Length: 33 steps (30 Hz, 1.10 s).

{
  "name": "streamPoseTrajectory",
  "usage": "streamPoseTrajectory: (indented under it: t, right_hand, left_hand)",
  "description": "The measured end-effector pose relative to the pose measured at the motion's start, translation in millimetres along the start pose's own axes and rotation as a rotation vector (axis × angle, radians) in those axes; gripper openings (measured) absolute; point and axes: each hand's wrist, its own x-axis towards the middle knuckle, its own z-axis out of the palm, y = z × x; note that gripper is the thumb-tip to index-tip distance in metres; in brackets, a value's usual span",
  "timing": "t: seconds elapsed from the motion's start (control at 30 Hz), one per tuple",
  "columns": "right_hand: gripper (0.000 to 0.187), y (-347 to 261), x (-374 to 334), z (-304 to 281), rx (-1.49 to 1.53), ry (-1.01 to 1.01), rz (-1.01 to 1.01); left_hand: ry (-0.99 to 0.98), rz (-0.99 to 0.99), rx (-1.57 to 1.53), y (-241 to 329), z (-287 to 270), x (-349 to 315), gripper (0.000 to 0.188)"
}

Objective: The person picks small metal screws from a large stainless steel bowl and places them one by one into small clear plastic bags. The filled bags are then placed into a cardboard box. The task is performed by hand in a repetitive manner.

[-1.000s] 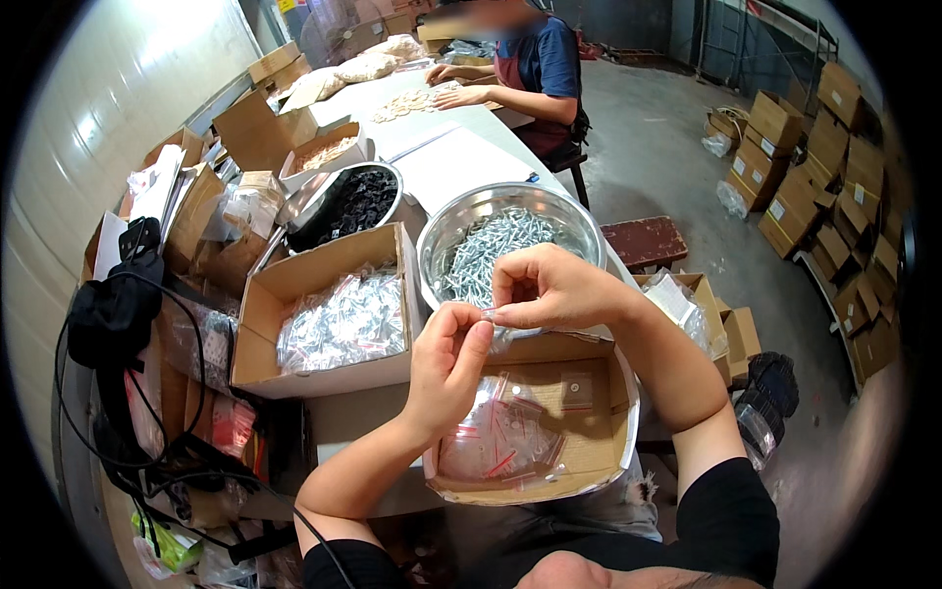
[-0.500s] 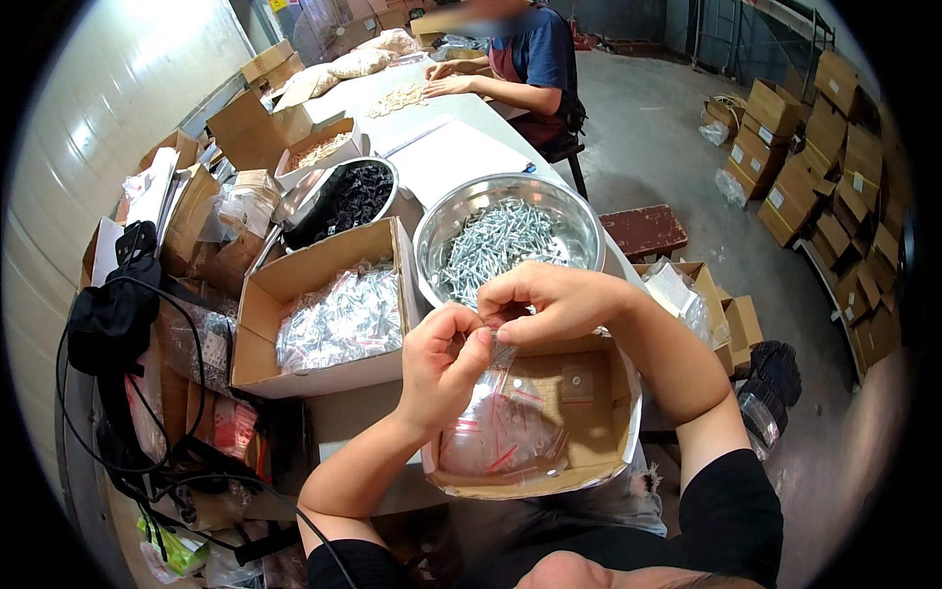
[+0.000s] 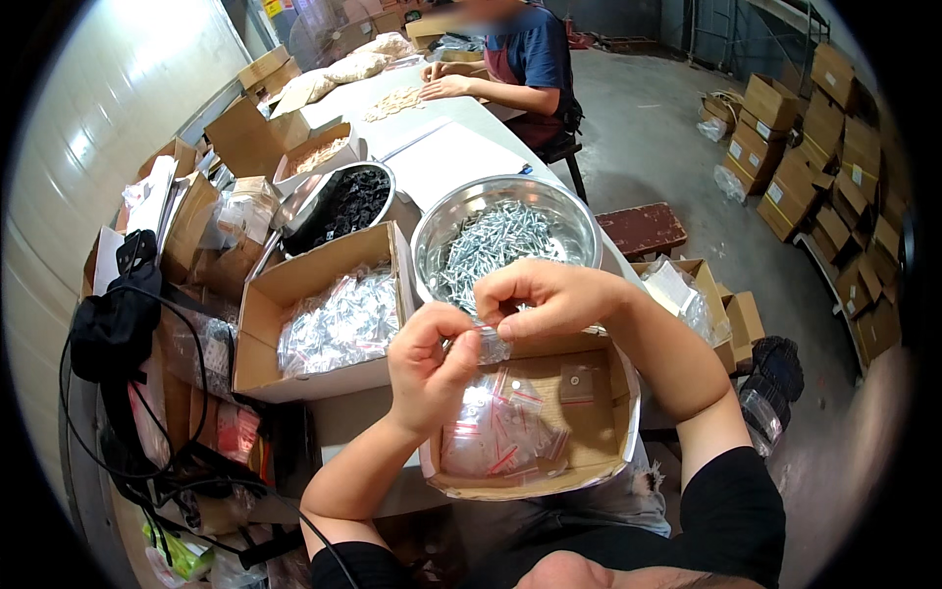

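Note:
Between them, my left hand (image 3: 430,368) and my right hand (image 3: 546,299) pinch the top edge of a small clear zip bag (image 3: 493,347), both closed on it with fingertips a little apart. The bag hangs over the far side of a cardboard tray (image 3: 599,432). Inside the tray lies a heap of similar clear zip bags (image 3: 491,432) with red strips, and a single bag (image 3: 577,385) with a small round piece lies apart at the right. Just beyond my hands stands a metal bowl (image 3: 424,245) full of silvery screws (image 3: 496,240).
Left of the bowl, a cardboard box (image 3: 265,324) holds filled clear bags. Behind it are a bowl of black parts (image 3: 358,201) and a box of tan pieces (image 3: 324,152). Across the table, another person (image 3: 530,59) handles small pale pieces. Stacked cartons (image 3: 760,157) line the right.
My hands have moved slightly apart, with the left shifting left. The small bag's top edge is now stretched between them.

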Motion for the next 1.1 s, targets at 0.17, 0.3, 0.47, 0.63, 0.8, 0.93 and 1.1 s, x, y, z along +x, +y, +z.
streamPoseTrajectory:
  t: [0.17,0.3,0.47,0.63,0.8,0.93,1.1]
  right_hand:
    - [0.019,-11.8,-1.2,0.0,0.116,0.055,0.133]
    - [0.017,1.7,0.5,1.1,-0.042,-0.002,-0.003]
    - [0.015,0.3,1.3,6.4,-0.198,0.058,-0.089]
    - [0.015,-5.3,4.1,10.7,-0.354,0.188,-0.126]
    - [0.014,-5.1,5.7,13.5,-0.426,0.181,-0.148]
    - [0.013,-2.1,4.3,4.6,-0.376,0.179,-0.103]
    - [0.026,12.3,-5.6,-22.2,-0.627,0.212,0.16]
  left_hand:
    - [0.013,0.104,0.085,1.6,-2.6,3.4,0.004]
    - [-0.034,0.157,0.203,3.1,-0.8,2.9,0.004]
    - [-0.025,0.069,0.153,0.7,-1.2,2.4,0.004]
    - [-0.008,-0.036,0.149,0.6,-2.4,4.1,0.007]
    - [-0.002,-0.048,0.182,-0.7,-2.0,5.3,0.007]
    - [0.072,-0.094,0.147,-2.9,-15.1,9.2,0.007]
    - [0.428,0.109,0.171,7.8,-58.1,28.7,0.009]
